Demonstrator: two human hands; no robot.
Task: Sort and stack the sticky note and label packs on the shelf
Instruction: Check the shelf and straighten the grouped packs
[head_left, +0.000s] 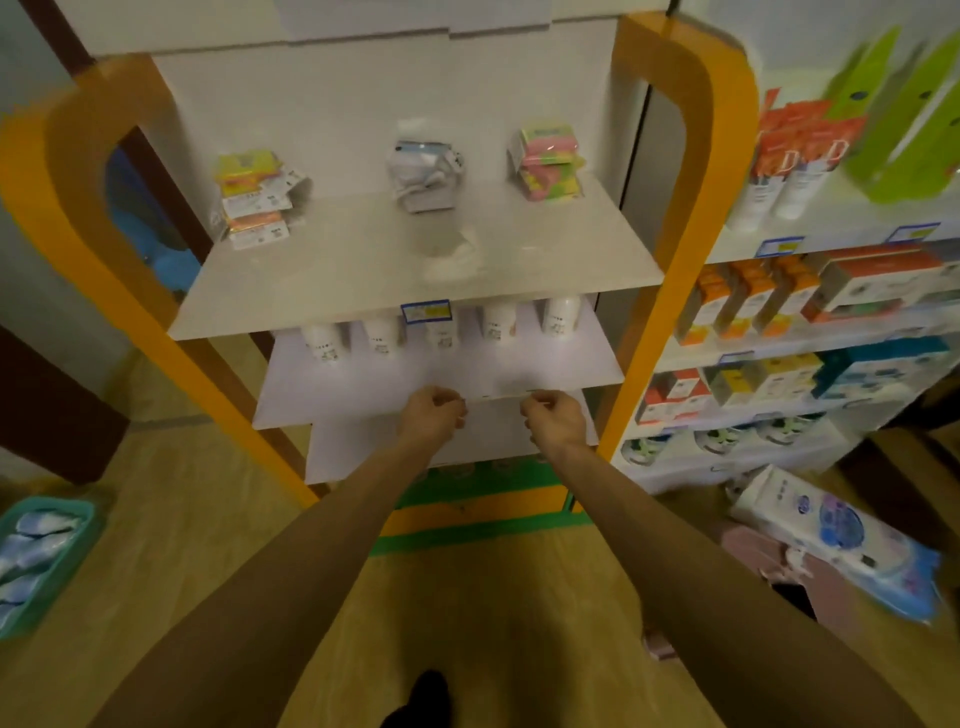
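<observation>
Three stacks stand at the back of the top white shelf (363, 270). A yellow and orange pack stack (254, 197) is on the left. A pile of blue and white packs (423, 174) is in the middle. A pink, green and yellow sticky note stack (548, 163) is on the right. Both my arms reach forward and down, well below that shelf. My left hand (431, 418) and my right hand (556, 418) hang with fingers curled at the front edge of the second shelf (571, 364). I see nothing held in either.
White bottles (441, 330) stand in a row on the second shelf, behind a blue price tag (426, 312). Orange side frames (675, 208) flank the unit. Stocked shelves (779, 312) are to the right, a blue and white package (841, 530) lies on the floor, and a teal basket (36, 556) is at the left.
</observation>
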